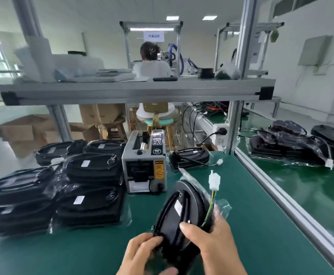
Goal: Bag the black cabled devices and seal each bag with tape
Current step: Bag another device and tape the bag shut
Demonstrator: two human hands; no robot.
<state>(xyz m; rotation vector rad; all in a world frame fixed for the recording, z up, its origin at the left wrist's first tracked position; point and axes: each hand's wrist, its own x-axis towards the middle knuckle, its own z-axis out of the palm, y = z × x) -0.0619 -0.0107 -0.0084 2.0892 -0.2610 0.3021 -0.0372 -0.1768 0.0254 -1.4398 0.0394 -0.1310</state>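
I hold a black oval cabled device [177,212] tilted above the green bench, near the front edge. My left hand [140,253] grips its lower end. My right hand [209,241] clasps its right side together with a clear plastic bag [222,208] and the cable. The cable's white connector [214,180] sticks up to the right. A grey automatic tape dispenser [145,165] stands just behind the device. One more device [190,156] lies bagged to the right of the dispenser.
Stacks of bagged black devices [90,187] fill the left of the green mat [231,225]. More bagged devices [293,143] lie on the neighbouring bench past an aluminium rail [281,197]. An overhead shelf [134,90] spans the bench. A person sits beyond, back turned.
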